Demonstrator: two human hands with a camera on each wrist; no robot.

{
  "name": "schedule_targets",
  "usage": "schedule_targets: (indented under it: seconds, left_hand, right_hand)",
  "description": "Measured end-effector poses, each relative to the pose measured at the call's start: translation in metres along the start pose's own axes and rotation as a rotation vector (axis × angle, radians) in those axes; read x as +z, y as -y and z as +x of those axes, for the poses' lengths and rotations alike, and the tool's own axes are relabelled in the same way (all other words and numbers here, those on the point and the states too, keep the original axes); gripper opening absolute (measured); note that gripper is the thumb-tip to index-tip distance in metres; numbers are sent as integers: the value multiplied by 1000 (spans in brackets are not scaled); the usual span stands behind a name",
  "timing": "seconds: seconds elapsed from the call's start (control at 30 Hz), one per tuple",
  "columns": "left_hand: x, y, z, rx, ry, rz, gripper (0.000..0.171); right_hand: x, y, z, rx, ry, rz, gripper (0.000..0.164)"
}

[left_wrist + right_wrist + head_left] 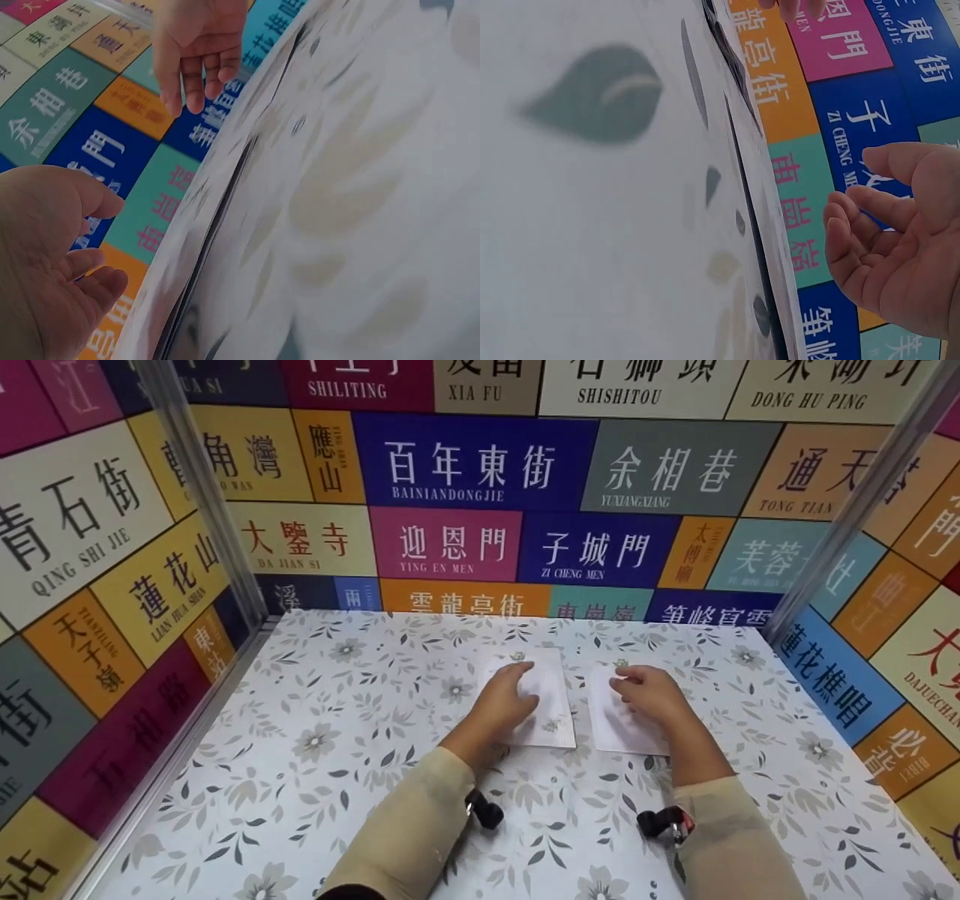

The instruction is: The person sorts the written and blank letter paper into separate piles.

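Note:
Two white rectangular papers with small leaf prints lie side by side on the table, a narrow gap between them. Over the left paper (553, 694) is my left hand (501, 706), thumb apart from the loosely bent fingers. My right hand (658, 699) is over the right paper (609, 720), its fingers partly curled and nothing between them. In the left wrist view, the left hand (52, 262) has an empty palm, and the right hand (201, 49) hangs with fingers down. The right wrist view also shows the right hand (904, 244) holding nothing.
A white cloth with grey flowers and leaves covers the table (315, 802). Colourful panels with Chinese lettering form the back wall (480, 457) and both sides. Clear upright posts (225, 532) stand at the back corners. Small black devices (486, 810) are strapped at both wrists.

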State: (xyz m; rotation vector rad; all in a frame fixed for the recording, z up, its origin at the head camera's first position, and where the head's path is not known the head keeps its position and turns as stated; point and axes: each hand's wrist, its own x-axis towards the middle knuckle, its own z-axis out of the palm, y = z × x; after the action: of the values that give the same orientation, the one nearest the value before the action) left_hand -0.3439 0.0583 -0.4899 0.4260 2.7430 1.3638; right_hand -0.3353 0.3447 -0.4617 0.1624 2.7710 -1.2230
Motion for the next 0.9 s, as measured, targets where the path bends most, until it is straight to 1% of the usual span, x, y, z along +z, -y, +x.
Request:
schedule_targets:
  seconds: [0.1,0.17,0.27,0.3,0.4,0.47,0.53,0.7,0.8,0.9]
  left_hand:
    - [-14,13,-1,-10,-39,23,65]
    - [-23,19,-2,-32,-54,32,66]
    - [-35,28,-4,-58,-74,13,65]
    - [-39,31,-5,-77,-75,-7,64]
    - [-49,36,-7,-107,-87,-25,63]
    - [-54,39,-7,-117,-97,-18,63]
    - [-57,40,-6,-120,-104,-3,63]
    - [-58,39,-5,-173,-65,-41,67]
    - [-56,41,-5,-151,-39,-14,69]
    - [-53,44,-6,-101,5,62,73]
  right_hand:
    - [11,10,4,-28,15,27,60]
    - [19,16,6,-38,22,50,59]
    - [30,26,9,-53,30,68,59]
    - [33,29,10,-54,35,68,59]
    - [43,40,11,-38,48,86,57]
    - [48,47,12,-27,55,97,57]
    - [52,52,13,-19,58,107,57]
    - [57,58,15,-14,70,79,59]
    - [59,57,15,-19,85,58,60]
    - [61,52,15,-50,115,18,67]
